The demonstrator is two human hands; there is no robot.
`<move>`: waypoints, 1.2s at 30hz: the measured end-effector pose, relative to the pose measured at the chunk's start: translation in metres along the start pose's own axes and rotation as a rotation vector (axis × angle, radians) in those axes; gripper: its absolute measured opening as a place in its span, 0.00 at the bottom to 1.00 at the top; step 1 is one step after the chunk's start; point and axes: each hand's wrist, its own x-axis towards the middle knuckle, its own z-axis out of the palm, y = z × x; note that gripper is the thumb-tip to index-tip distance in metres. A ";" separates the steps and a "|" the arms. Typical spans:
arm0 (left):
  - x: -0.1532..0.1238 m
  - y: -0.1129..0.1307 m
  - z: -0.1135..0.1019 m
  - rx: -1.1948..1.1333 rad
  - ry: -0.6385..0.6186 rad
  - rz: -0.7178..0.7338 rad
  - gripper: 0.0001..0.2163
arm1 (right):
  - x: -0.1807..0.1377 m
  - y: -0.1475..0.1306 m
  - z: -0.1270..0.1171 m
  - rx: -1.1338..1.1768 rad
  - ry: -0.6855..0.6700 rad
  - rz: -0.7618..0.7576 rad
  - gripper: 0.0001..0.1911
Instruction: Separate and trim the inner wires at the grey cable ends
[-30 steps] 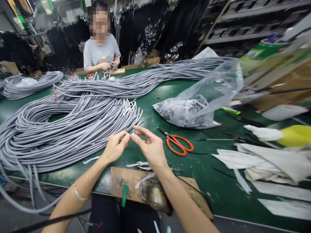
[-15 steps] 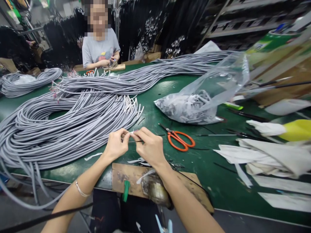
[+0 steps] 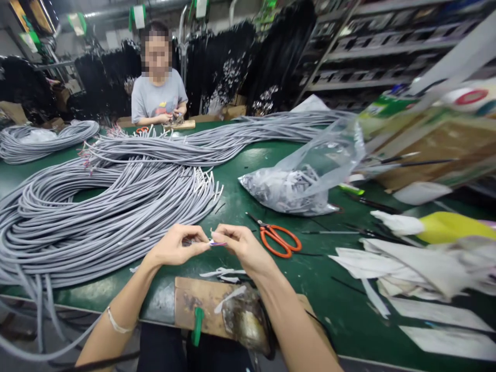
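Grey cables (image 3: 116,206) lie heaped across the green desk (image 3: 310,274) to my far left, mostly untouched I judge, while my left hand (image 3: 174,247) and right hand (image 3: 242,245) pinch one small wire end (image 3: 214,242) between closed fingers at the near edge.

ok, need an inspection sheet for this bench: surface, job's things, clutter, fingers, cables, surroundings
Surface: green table, wooden board at the near edge.
Job's things: thin wire end, pinched between both hands.
Clutter: orange scissors, plastic bag of grey scraps, white strips on the right.
Fingers: left hand and right hand, both pinching the wire end.
Cables: grey cable bundle spread across the left.
Surroundings: a seated person opposite, shelving behind.
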 end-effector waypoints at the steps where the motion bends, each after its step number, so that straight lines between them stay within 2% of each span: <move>1: 0.000 0.000 0.000 -0.088 0.030 -0.017 0.10 | 0.000 -0.001 0.001 0.021 -0.013 -0.010 0.20; 3: 0.003 -0.003 0.002 -0.208 0.155 -0.053 0.11 | 0.000 -0.002 0.007 -0.017 -0.003 -0.071 0.18; 6: 0.008 -0.011 0.007 -0.249 0.376 -0.109 0.11 | -0.002 0.000 0.015 -0.209 0.085 -0.244 0.14; 8: 0.010 -0.016 0.008 -0.196 0.431 -0.131 0.11 | -0.004 0.000 0.018 -0.316 0.119 -0.354 0.13; 11: 0.010 -0.018 0.007 0.017 0.418 -0.115 0.10 | -0.005 0.000 0.017 -0.373 0.157 -0.432 0.12; 13: 0.008 -0.017 0.007 0.199 0.391 -0.078 0.10 | -0.005 0.000 0.016 -0.407 0.265 -0.438 0.12; 15: 0.007 -0.016 0.009 0.375 0.311 -0.034 0.10 | -0.005 0.001 0.014 -0.463 0.371 -0.428 0.11; 18: 0.005 -0.012 0.016 0.552 0.155 0.016 0.11 | -0.003 0.005 0.010 -0.492 0.374 -0.386 0.10; 20: 0.003 -0.008 0.019 0.511 0.093 0.047 0.12 | -0.001 0.009 0.005 -0.400 0.347 -0.321 0.11; 23: 0.001 -0.002 0.019 0.265 0.102 0.081 0.14 | 0.004 0.011 -0.001 -0.169 0.332 -0.200 0.13; 26: 0.002 0.000 0.014 0.027 0.211 0.039 0.15 | 0.006 0.010 -0.002 -0.032 0.316 -0.129 0.14; 30: 0.007 -0.006 0.007 -0.167 0.459 -0.091 0.14 | 0.004 0.004 0.006 -0.071 0.220 -0.150 0.14; 33: 0.010 -0.012 0.004 -0.163 0.592 -0.121 0.13 | 0.002 0.001 0.012 -0.128 0.141 -0.202 0.14; 36: 0.011 -0.016 0.004 -0.080 0.602 -0.113 0.13 | 0.001 0.003 0.015 -0.112 0.202 -0.197 0.12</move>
